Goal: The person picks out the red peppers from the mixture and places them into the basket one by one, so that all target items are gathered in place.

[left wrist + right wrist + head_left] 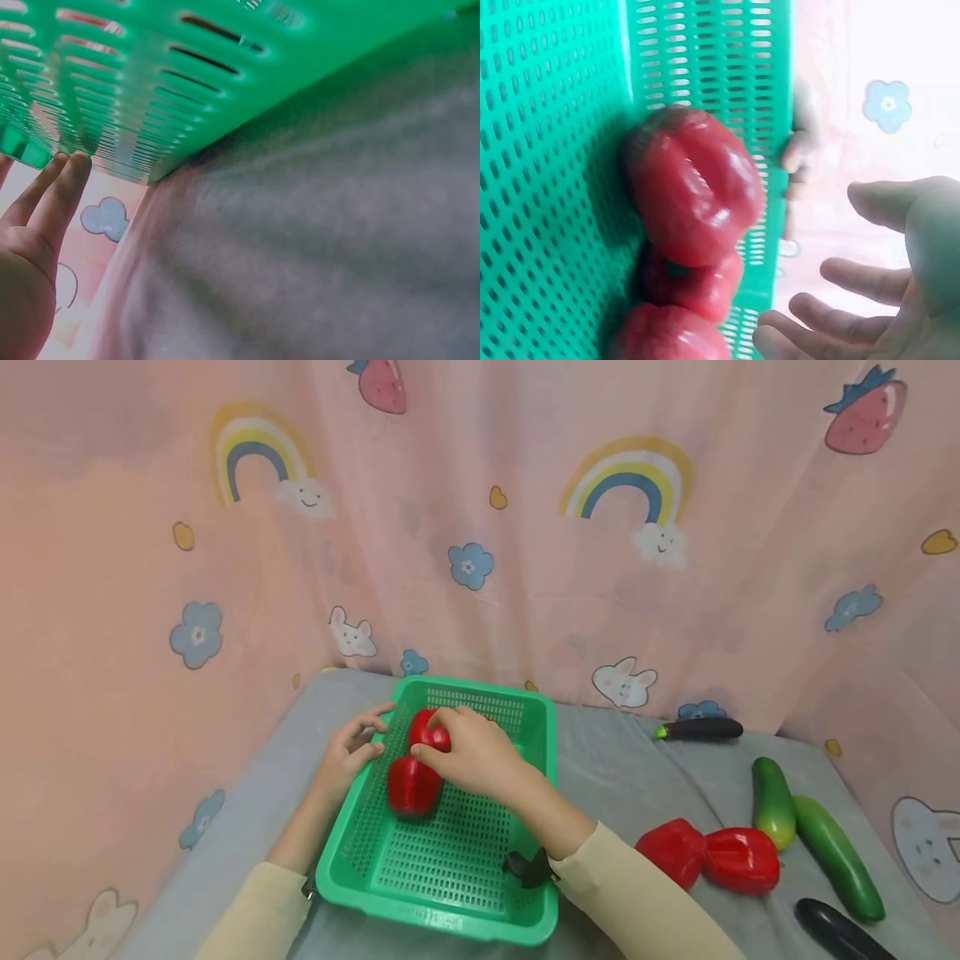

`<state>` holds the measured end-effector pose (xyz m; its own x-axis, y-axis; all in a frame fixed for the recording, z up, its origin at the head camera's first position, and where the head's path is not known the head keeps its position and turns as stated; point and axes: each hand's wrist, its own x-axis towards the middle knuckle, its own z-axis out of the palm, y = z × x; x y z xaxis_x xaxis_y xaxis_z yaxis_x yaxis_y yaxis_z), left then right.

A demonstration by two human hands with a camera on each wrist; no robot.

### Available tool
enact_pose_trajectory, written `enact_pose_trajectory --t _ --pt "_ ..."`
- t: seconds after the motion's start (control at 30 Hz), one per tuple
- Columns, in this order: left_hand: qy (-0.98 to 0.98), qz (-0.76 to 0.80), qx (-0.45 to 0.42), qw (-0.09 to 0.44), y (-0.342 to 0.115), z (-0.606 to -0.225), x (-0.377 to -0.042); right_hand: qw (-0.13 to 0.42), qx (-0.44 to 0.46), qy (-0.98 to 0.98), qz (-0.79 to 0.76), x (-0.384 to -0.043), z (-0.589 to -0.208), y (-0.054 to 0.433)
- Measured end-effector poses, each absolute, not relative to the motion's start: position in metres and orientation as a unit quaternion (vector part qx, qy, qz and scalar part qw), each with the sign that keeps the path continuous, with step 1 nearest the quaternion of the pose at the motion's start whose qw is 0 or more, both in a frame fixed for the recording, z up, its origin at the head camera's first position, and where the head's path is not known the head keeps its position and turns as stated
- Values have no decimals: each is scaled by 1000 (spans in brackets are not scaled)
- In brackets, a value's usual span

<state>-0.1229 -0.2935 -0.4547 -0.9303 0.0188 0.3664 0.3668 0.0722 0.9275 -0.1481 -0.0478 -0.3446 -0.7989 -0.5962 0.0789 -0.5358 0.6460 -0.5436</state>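
A green plastic basket [442,920] holds red bell peppers. One bell pepper [414,787] lies along its left wall, and another red pepper [429,732] sits just behind it, partly covered by my right hand [476,752]. Seen from the right wrist, three peppers line the wall, the nearest pepper [697,187] being largest in view. My right hand's fingers are spread and relaxed over them, with no pepper in their grasp. Outside the basket's left wall, my left hand [351,750] rests its fingertips [75,161] against the side, fingers fairly straight.
On the grey cloth [600,768] to the right lie two more red peppers [742,860], a green cucumber-like vegetable [772,802], a longer green one [840,856], a dark eggplant [840,931] and a smaller eggplant [701,729]. A patterned pink curtain [525,627] hangs behind.
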Motion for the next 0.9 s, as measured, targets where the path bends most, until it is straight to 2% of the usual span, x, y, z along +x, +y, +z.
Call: enact_pose_trajectory --t 0.2,0.4,0.9 --pt "-715 -668 -134 157 -288 -455 -121 28 -316 907 -278 -141 -325 -28" --pt "-719 -663 -133 158 -286 -454 -119 1 -294 910 -291 -132 -315 2" --pt "-711 -670 -135 165 -282 -455 -117 -11 -213 923 -320 -104 -319 104"
